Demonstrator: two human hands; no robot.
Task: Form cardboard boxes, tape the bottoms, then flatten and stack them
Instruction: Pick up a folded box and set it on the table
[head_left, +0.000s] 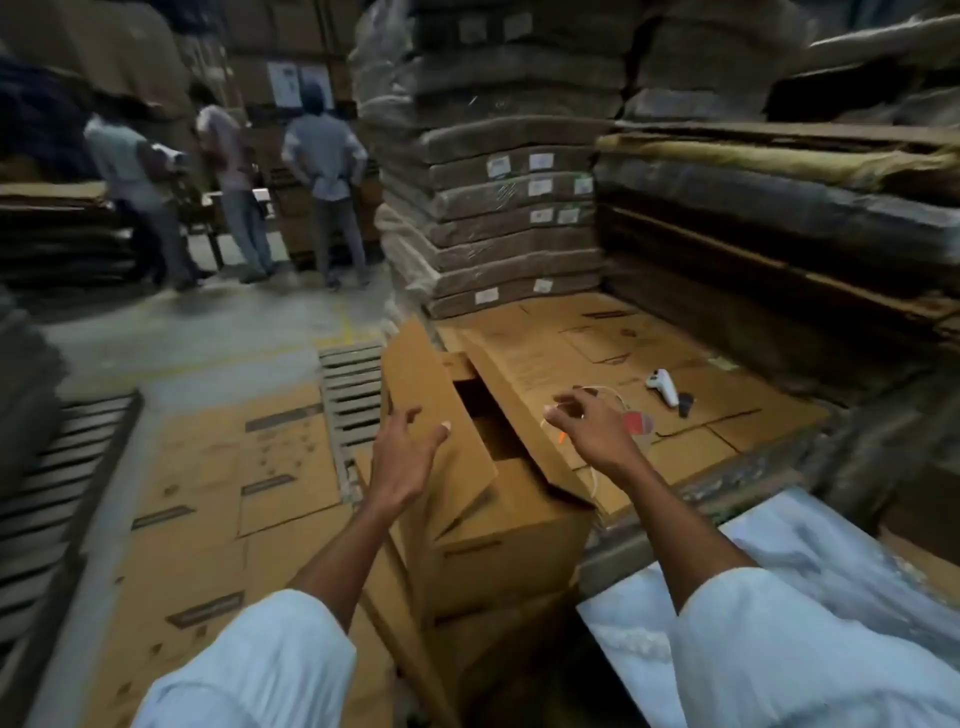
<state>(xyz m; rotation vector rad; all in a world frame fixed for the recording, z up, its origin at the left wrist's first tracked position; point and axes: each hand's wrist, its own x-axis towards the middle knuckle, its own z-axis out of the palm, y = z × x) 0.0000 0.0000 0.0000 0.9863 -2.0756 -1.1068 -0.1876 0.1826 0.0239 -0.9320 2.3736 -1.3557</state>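
A brown cardboard box (498, 519) stands formed in front of me, its top flaps partly raised and a dark gap showing between them. My left hand (402, 462) hovers open over the left flap (431, 410), fingers spread, thumb near the flap's edge. My right hand (587, 431) is open above the right flap (519, 415), fingers loosely curled, holding nothing. A tape dispenser (641, 422) with a red part lies just beyond my right hand on flat cardboard sheets (649, 353). Whether the hands touch the flaps is unclear.
A white handheld tool (662, 385) lies on the flat sheets at right. Tall wrapped bundles of flattened cardboard (509, 208) rise behind. Wooden pallets (353, 395) and flat cardboard (218, 493) cover the floor at left. Three people (234, 182) stand far left.
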